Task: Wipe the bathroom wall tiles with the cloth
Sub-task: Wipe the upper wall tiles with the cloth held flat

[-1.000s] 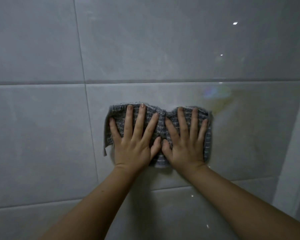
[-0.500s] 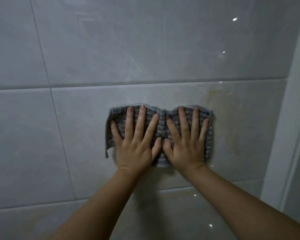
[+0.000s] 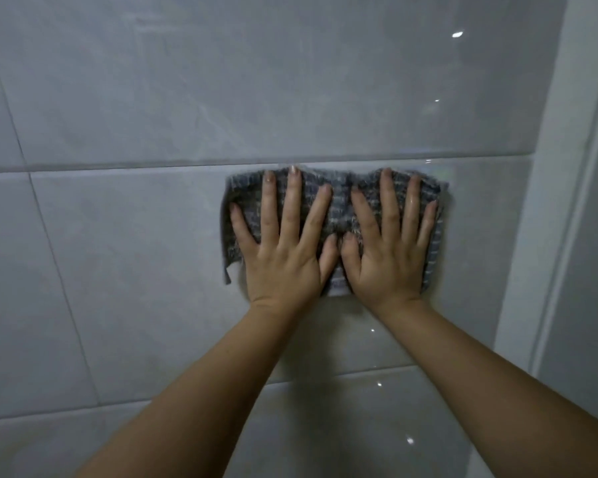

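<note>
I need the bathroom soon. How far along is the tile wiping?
Done: cannot tell; no tile looks clearly wiped. In hand: left hand and right hand press the grey cloth flat on a middle-row tile, beside the white corner trim. Left: unclear.

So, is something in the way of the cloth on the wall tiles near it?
Nothing visible. Both hands, left and right, press the cloth flat on bare tile. Only the white corner strip to the right bounds the tiles.
</note>
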The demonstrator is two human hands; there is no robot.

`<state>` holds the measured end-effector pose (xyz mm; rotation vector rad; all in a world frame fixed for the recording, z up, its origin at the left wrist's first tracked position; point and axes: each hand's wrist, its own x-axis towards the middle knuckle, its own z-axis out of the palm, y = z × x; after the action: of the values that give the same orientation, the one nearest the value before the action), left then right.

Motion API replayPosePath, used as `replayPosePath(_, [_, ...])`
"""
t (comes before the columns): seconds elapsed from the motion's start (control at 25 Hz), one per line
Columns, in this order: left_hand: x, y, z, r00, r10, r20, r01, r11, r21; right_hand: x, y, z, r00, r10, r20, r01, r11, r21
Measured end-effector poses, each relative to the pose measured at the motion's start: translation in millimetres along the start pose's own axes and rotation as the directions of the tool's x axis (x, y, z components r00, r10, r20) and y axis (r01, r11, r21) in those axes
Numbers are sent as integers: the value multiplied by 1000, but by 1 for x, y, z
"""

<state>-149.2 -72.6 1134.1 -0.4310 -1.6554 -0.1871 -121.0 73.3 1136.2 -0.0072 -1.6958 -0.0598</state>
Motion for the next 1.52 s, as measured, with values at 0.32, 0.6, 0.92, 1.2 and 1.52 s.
replayPosePath(0.32, [-3,18,3,997,60,37,-61,998,5,-5,36,-5,988,-150,49,150,989,4])
replayPosePath(0.6, [17,58,12,1000,17,10,-17,1000,-17,-9,72,-7,1000,25,1,-25,1000,-13])
replayPosePath(0.92, [17,85,18,998,60,16,-60,997,-41,-8,95,-12,996,-82,29,83,996,-26])
replayPosePath(1.2, [54,121,26,999,-33,-9,33,997,-68,25,123,-15,1000,-31,0,31,999,-40])
replayPosePath(1.52, [16,103,24,992,127,-25,-129,987,-99,-20,106,-10,999,39,17,-39,998,-39])
